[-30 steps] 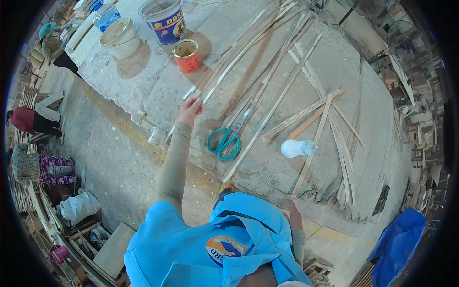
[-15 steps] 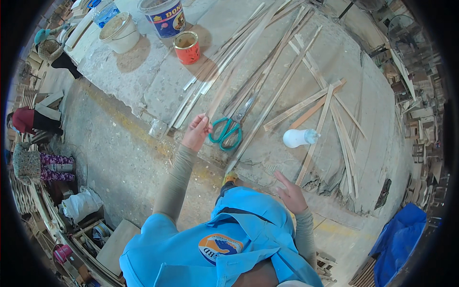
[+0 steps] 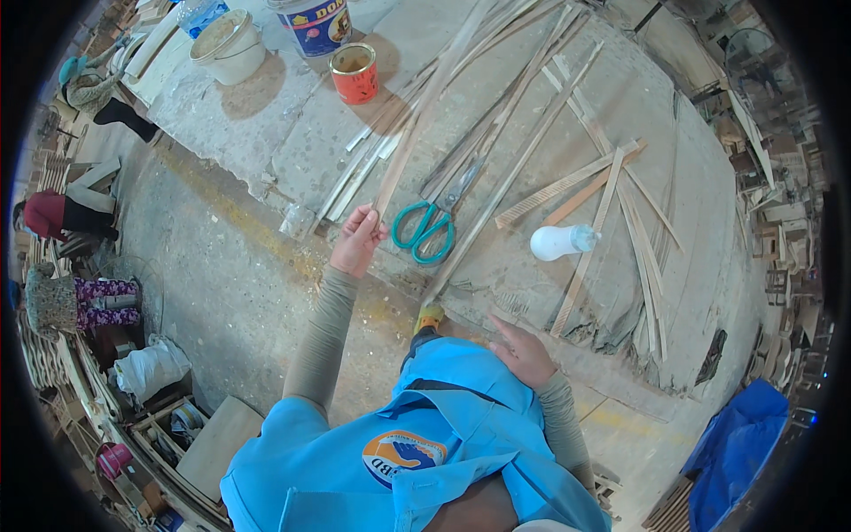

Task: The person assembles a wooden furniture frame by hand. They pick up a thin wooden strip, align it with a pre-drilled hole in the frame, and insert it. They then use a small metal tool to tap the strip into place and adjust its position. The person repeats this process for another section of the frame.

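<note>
My left hand pinches the near end of a long, thin wooden strip, which slants away toward the far side of the work surface. Just right of that hand lies a pair of scissors with teal loop handles. My right hand holds nothing; its fingers are stretched out and apart, low over my thigh near the surface's front edge. Beyond it, a white squeeze bottle lies on its side among loose wooden strips. Another long strip runs from near the front edge past the scissors.
An orange-red tin, a cream bucket and a blue printed tub stand at the far left of the concrete slab. Several people are off to the left. A blue tarp hangs at the lower right.
My right hand has moved down and slightly left, closer to my thigh. My left hand keeps its pinch on the strip and has shifted only slightly. The view has shifted a little.
</note>
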A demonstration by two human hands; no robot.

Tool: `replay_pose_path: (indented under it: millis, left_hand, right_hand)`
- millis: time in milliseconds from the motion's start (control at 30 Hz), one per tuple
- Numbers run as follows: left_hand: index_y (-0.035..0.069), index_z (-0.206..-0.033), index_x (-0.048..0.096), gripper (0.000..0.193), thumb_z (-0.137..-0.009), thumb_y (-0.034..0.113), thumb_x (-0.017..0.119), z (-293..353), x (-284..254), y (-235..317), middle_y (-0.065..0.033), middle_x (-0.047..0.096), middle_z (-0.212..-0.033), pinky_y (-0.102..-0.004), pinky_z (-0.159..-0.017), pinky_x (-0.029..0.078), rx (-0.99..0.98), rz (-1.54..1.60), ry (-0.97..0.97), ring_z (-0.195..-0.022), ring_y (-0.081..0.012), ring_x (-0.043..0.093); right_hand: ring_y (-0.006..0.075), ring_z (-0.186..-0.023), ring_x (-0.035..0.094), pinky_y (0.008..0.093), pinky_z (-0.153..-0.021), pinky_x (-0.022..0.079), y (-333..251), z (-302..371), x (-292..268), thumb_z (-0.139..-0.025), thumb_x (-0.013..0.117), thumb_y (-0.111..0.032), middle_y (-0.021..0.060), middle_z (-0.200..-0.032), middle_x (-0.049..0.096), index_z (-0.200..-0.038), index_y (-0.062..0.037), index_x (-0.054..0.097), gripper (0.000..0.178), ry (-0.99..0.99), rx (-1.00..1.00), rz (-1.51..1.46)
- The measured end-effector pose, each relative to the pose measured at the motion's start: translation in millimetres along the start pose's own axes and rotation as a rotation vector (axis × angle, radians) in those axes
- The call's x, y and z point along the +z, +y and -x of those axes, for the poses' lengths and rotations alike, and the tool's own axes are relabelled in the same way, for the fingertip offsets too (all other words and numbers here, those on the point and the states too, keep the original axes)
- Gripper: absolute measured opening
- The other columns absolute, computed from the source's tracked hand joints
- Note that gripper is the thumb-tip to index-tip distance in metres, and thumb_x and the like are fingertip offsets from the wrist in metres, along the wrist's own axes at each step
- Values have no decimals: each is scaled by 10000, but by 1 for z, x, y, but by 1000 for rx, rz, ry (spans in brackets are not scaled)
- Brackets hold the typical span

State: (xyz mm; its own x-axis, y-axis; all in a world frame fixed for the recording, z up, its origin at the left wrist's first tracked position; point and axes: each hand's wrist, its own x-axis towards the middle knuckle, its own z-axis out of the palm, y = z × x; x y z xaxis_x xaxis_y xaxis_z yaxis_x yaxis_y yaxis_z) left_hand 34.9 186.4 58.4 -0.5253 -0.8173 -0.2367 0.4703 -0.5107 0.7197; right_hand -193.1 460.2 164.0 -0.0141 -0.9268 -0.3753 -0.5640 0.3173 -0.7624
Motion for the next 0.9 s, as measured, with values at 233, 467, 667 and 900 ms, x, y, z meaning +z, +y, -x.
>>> replay_pose_path:
  millis: [233,467,667,900]
  left_hand:
    - [121,-1056,587,107,-951,137,575,2,9,-13,1,626,-835,-257,-710,478,-29,63,-76,-764,-102,604]
    - [123,-1074,571,134,-941,134,586,27,45,-49,-3,641,-851,-266,-721,502,-197,71,-258,-773,-106,632]
    - [111,-1061,533,127,-945,139,577,75,87,-83,-37,656,-846,-248,-710,494,-498,46,-503,-797,-113,642]
    - [87,-1035,518,122,-950,154,575,89,113,-96,-53,671,-874,-222,-701,472,-585,-16,-719,-826,-102,634]
  right_hand:
    - [309,-1246,499,368,-1029,391,0,1,-3,-908,543,-177,189,-1343,517,-1424,-53,376,556,105,16,-122]
    - [294,-1203,549,354,-996,426,-4,-7,3,-922,557,-168,190,-1346,520,-1468,-45,266,631,178,-3,-251]
    - [236,-1140,574,327,-966,444,-22,-21,-4,-994,479,-237,201,-1343,505,-1480,-18,203,600,380,26,-584]
    - [213,-1040,612,314,-911,472,-23,-27,-12,-1004,415,-161,196,-1198,597,-1414,29,314,464,483,15,-758]
